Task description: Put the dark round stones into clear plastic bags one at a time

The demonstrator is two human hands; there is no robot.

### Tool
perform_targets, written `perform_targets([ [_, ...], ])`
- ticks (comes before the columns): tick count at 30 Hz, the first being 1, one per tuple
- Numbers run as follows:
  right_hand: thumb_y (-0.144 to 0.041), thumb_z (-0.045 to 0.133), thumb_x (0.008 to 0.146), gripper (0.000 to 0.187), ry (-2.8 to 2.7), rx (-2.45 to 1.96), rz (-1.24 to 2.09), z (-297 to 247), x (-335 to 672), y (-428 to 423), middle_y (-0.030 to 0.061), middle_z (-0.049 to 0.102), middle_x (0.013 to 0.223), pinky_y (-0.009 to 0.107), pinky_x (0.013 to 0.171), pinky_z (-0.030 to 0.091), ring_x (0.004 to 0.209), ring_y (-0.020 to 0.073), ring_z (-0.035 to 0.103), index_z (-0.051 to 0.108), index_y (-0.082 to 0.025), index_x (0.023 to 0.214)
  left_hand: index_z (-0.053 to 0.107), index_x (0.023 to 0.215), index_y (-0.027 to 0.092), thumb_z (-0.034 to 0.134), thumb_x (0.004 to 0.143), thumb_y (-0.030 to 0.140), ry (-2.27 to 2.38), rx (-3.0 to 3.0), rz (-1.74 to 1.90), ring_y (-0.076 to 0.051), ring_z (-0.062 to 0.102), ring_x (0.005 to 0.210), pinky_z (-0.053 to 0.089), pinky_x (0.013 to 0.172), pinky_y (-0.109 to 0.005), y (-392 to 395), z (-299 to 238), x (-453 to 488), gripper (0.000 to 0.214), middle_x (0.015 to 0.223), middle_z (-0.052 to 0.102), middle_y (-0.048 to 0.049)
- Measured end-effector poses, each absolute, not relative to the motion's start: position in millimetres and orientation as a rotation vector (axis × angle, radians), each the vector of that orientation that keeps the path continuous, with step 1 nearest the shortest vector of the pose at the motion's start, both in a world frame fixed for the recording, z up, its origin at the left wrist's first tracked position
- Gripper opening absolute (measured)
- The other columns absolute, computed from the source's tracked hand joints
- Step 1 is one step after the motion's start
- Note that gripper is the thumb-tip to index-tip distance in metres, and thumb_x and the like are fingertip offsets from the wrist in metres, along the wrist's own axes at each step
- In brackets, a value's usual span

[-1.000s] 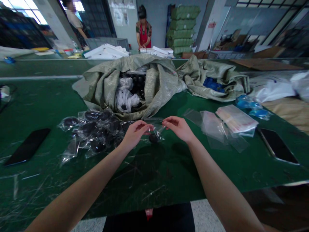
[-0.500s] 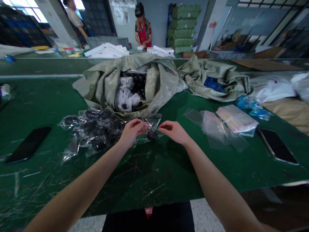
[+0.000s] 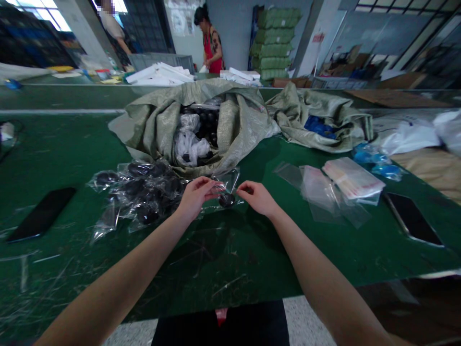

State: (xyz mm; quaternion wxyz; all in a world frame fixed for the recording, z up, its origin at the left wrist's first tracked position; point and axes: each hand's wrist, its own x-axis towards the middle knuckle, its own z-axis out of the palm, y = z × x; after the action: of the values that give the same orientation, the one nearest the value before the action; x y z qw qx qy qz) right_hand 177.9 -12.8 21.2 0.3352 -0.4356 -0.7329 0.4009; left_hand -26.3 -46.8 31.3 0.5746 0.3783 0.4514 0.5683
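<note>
Between my hands is a clear plastic bag (image 3: pixel 232 180) with a round black object (image 3: pixel 226 200) in its lower part. My left hand (image 3: pixel 199 194) is closed on the bag's left side, thumb and fingers pinched together. My right hand (image 3: pixel 256 196) pinches at the bag's right edge with curled fingers. Left of my left hand lies a heap of clear bags with round black pieces inside (image 3: pixel 144 192). Behind it an open woven sack (image 3: pixel 241 127) holds more black pieces and some whitish plastic (image 3: pixel 192 146). To the right are flat clear bags (image 3: pixel 355 179), several of them fanned out.
Phones lie on the green table at the left (image 3: pixel 42 214) and right (image 3: pixel 414 218). A second woven sack (image 3: pixel 342 122) holds blue pieces, with bagged blue pieces (image 3: pixel 378 161) near it. Across the table stands a person in a red apron (image 3: pixel 212 48); another person (image 3: pixel 113 29) is far left.
My hands and the bag stay almost in place, with only slight finger movement. The person in the red apron has turned toward the left.
</note>
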Motion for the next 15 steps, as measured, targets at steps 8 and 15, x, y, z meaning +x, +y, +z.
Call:
perform_targets([
  [8, -0.028, 0.058, 0.073, 0.012, -1.449, -1.195, 1.458, 5.2, 173.4, -3.4, -0.0001, 0.063, 0.068, 0.023, 0.059, 0.046, 0.061, 0.0111, 0.056, 0.061, -0.017, 0.071, 0.052, 0.078, 0.016, 0.071, 0.075, 0.026, 1.037, 0.799, 1.378, -0.025, 0.073, 0.084, 0.057, 0.076, -0.038, -44.9, 32.3, -26.9, 0.022, 0.092, 0.074, -0.0092],
  [15, -0.044, 0.067, 0.076, 0.032, -1.290, -1.066, 1.499, 13.1, 172.8, -6.7, 0.0066, 0.071, 0.099, 0.028, 0.078, 0.050, 0.087, 0.0152, 0.065, 0.067, -0.018, 0.095, 0.052, 0.077, 0.015, 0.072, 0.074, 0.027, 1.011, 0.866, 1.280, -0.025, 0.073, 0.081, 0.057, 0.070, -0.033, -49.5, 34.1, -21.9, 0.024, 0.095, 0.074, -0.0104],
])
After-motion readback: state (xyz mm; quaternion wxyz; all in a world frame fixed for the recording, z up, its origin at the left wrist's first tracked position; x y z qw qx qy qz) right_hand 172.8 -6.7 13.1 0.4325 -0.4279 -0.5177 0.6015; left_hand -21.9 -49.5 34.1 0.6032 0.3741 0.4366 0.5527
